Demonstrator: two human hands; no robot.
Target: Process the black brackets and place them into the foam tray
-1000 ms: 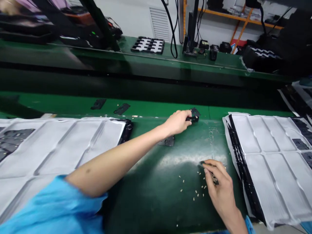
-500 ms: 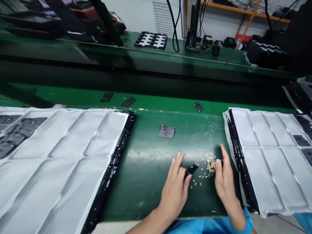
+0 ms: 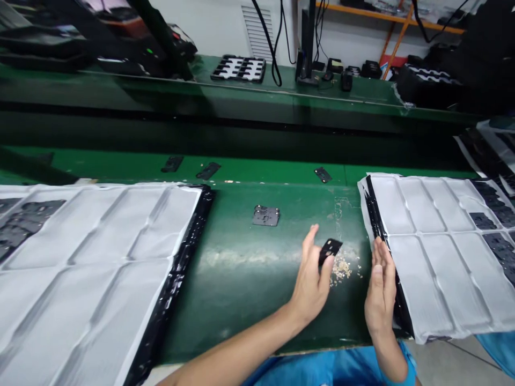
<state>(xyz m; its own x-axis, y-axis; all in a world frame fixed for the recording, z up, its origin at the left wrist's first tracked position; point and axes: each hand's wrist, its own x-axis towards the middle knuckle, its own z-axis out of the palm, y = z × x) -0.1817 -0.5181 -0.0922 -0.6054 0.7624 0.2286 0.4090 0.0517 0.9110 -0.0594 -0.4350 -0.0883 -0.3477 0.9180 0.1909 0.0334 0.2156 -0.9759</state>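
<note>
My left hand (image 3: pixel 311 276) grips a small flat black plastic part (image 3: pixel 330 251) between thumb and fingers, tilted above the green table. Just below it lies a small pile of tiny beige pieces (image 3: pixel 341 269), with a few strays to its right. My right hand (image 3: pixel 380 289) is held on edge, fingers stretched out, beside the black edge of the right-hand tray (image 3: pixel 426 257). Nothing shows in that hand, though its palm side is partly hidden. Farther back on the table lies a dark grey flat part (image 3: pixel 266 215) with small holes and bright spots.
A large white-lined tray (image 3: pixel 100 225) on the left holds dark parts (image 3: pixel 24 225) at its far side. The right tray also carries dark parts (image 3: pixel 497 246). Along the green strip behind are several loose black parts (image 3: pixel 208 171). A raised shelf bears a black-and-white tray (image 3: pixel 238 68).
My left hand has moved right and forward with the black part, over the beige pieces. These now lie in a tighter pile. My right hand has shifted right, away from them, to the tray's edge.
</note>
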